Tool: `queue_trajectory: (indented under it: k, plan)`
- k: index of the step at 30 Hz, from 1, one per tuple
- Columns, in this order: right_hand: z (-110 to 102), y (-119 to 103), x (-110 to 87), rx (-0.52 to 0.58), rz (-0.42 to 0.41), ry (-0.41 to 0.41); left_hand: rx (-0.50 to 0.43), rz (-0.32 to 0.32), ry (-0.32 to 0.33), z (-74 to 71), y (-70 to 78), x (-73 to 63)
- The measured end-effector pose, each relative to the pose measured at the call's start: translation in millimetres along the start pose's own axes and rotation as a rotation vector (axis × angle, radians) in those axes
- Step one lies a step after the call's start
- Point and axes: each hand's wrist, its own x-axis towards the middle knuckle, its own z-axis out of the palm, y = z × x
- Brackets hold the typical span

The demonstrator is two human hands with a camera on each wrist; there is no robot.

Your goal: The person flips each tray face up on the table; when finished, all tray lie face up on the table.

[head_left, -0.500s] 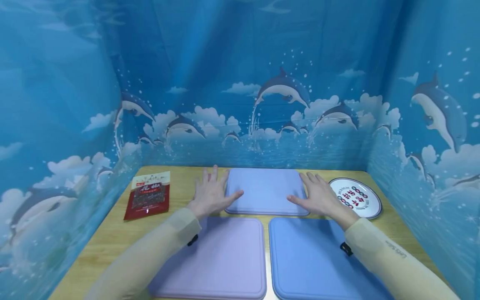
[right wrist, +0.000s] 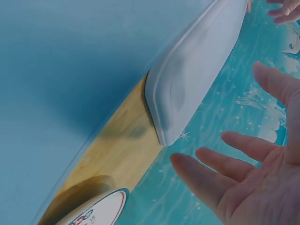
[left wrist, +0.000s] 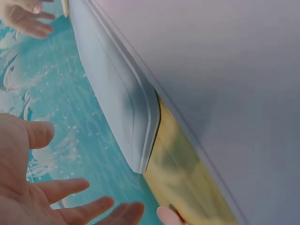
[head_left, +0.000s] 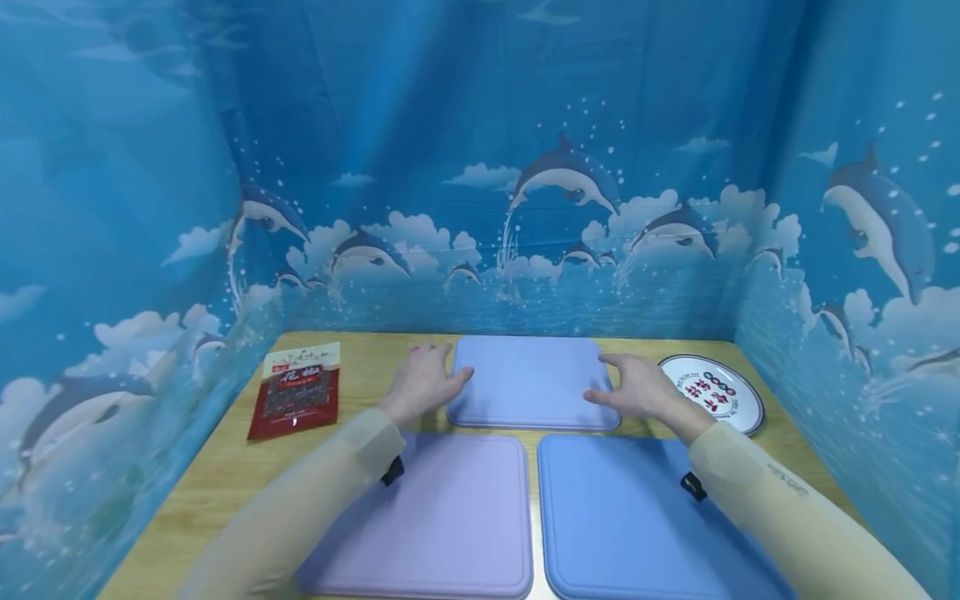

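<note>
Both hands hover at the two ends of a small pale lavender-blue mat (head_left: 534, 383) at the back of the table, holding nothing. My left hand (head_left: 422, 385) overlaps its left edge in the head view, thumb toward the mat. At the right end is my right hand (head_left: 637, 387), its thumb over the mat's corner. The wrist views show the left fingers (left wrist: 65, 188) and right fingers (right wrist: 253, 146) loosely spread and apart from the mat. A small pink thing (left wrist: 168, 217), mostly hidden, lies past the left fingertips.
In front lie a lilac mat (head_left: 450, 517) on the left and a blue mat (head_left: 637, 517) on the right. A red spice packet (head_left: 298, 392) is at the back left, a white plate with red characters (head_left: 731, 392) at the back right. Dolphin-print curtains (head_left: 480, 283) surround the table.
The fingers of both hands, spread and straighter before, now bend more. The thumbs have drawn slightly outward from the middle of the small mat. The mats, packet and plate look unmoved.
</note>
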Motion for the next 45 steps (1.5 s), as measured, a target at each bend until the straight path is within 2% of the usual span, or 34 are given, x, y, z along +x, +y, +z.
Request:
queue_trajectory:
  k: [3, 9, 19, 27, 35, 41, 45]
  plan:
    - [0, 4, 4.7, 0.025, 0.022, -0.02, -0.076, -0.023, -0.009, 1.6, -2.3, 3.5]
    - [0, 10, 12.0, 0.089, 0.063, -0.066, -0.229, -0.125, -0.059, 6.2, -5.8, 9.2]
    - [4, 20, 21.4, 0.193, 0.143, -0.115, -0.284, -0.187, -0.07, 14.6, -11.6, 19.0]
    - [9, 25, 27.2, 0.346, 0.241, -0.166, -0.379, -0.289, -0.077, 20.2, -14.8, 29.4]
    - [13, 31, 30.1, 0.395, 0.275, -0.176, -0.394, -0.319, -0.074, 25.2, -12.1, 39.1]
    - [15, 32, 32.0, 0.393, 0.266, -0.169, -0.457, -0.375, -0.118, 24.9, -10.1, 42.8]
    - [17, 31, 33.0, 0.375, 0.265, -0.165, -0.531, -0.405, -0.141, 21.0, -9.1, 43.5]
